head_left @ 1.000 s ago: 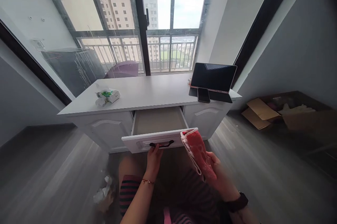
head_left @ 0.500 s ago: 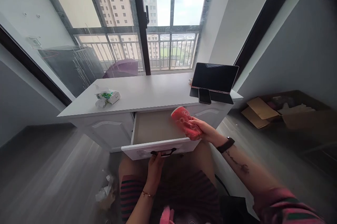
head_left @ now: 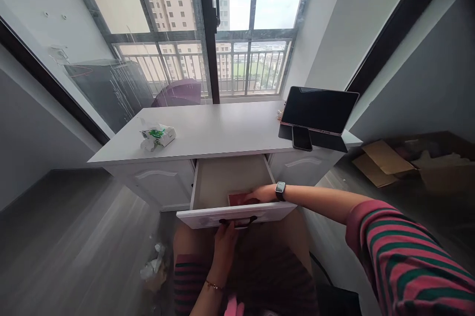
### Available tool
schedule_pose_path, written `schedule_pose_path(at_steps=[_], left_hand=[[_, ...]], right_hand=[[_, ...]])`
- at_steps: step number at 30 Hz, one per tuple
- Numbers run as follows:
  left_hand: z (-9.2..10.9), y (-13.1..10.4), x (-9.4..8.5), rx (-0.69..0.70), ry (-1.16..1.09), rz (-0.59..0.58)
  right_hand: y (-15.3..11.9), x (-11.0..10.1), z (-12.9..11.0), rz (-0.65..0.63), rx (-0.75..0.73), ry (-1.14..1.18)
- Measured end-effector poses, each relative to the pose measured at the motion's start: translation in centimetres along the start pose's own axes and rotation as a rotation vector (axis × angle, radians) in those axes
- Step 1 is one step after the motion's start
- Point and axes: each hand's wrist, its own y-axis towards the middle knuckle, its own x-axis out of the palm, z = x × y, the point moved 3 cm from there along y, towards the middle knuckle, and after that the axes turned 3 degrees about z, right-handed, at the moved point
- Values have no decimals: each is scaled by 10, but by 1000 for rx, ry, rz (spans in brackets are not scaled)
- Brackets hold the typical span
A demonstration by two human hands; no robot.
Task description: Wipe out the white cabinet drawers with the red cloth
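A white drawer (head_left: pixel 230 177) stands pulled out from the white desk, its dark handle (head_left: pixel 245 222) at the front. My left hand (head_left: pixel 225 240) has its fingers closed on that handle from below. Inside the drawer, near its front panel, lies a red item (head_left: pixel 238 199). My right hand (head_left: pixel 261 194) reaches over the drawer's right side and rests on the red item, with the fingertips partly hidden behind it and the front panel; whether they grip it cannot be made out.
On the desktop (head_left: pixel 222 130) are a tissue pack (head_left: pixel 159 136) at the left, a tablet (head_left: pixel 319 110) and a phone (head_left: pixel 302 138) at the right. An open cardboard box (head_left: pixel 389 157) sits on the floor at the right, crumpled litter (head_left: pixel 152 264) at the lower left.
My right hand has gone down into the drawer with the red item, which was held above its right side. My left hand stays on the handle. The view has shifted slightly.
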Motion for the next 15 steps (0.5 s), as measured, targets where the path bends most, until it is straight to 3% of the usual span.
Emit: schedule_pose_path(at_steps=[3, 6, 9, 12, 15], left_hand=[[3, -2, 4, -20, -9, -55], [6, -4, 7, -14, -30, -76], [5, -2, 7, -20, -28, -73], [1, 3, 4, -11, -34, -60], [-5, 6, 2, 28, -55, -24]], right_hand=[[12, 17, 9, -195, -12, -169], [24, 23, 18, -217, -57, -351], [37, 16, 28, -239, -90, -564], [54, -5, 34, -116, -97, -657], [77, -28, 33, 66, -54, -588]])
